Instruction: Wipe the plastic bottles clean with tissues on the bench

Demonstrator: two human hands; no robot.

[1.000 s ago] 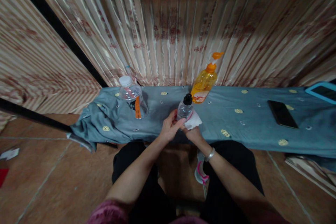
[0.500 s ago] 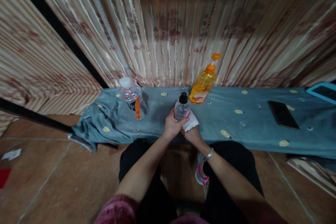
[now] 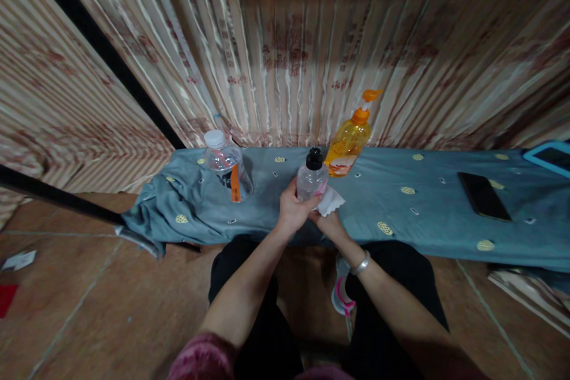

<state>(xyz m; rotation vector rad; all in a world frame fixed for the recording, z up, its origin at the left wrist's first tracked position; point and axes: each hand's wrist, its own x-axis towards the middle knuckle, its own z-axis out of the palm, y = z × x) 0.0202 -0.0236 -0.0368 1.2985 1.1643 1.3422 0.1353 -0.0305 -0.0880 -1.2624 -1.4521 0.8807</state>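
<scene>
My left hand (image 3: pixel 294 209) is wrapped round a small clear bottle (image 3: pixel 310 183) with a black cap, held nearly upright above the cloth-covered bench. My right hand (image 3: pixel 328 222), with a silver bangle at the wrist, is closed on a white wipe (image 3: pixel 332 200) beside the bottle's right side; its fingers are partly hidden behind the bottle and my left hand. Just behind stands a pump bottle (image 3: pixel 347 145) of yellow liquid with an orange pump head. To the left is a large clear plastic bottle (image 3: pixel 228 166) with a white cap and an orange-and-black label.
A grey-blue patterned cloth (image 3: pixel 267 219) covers the long bench. A black phone (image 3: pixel 484 196) lies on its right part, with a blue-framed device (image 3: pixel 550 157) farther right. Pleated curtain (image 3: pixel 285 41) hangs close behind. A dark pole (image 3: pixel 102 47) slants at the left.
The small bottle has come up slightly and closer to me. The wipe and my right hand have shifted a little to the right. The view has moved slightly.
</scene>
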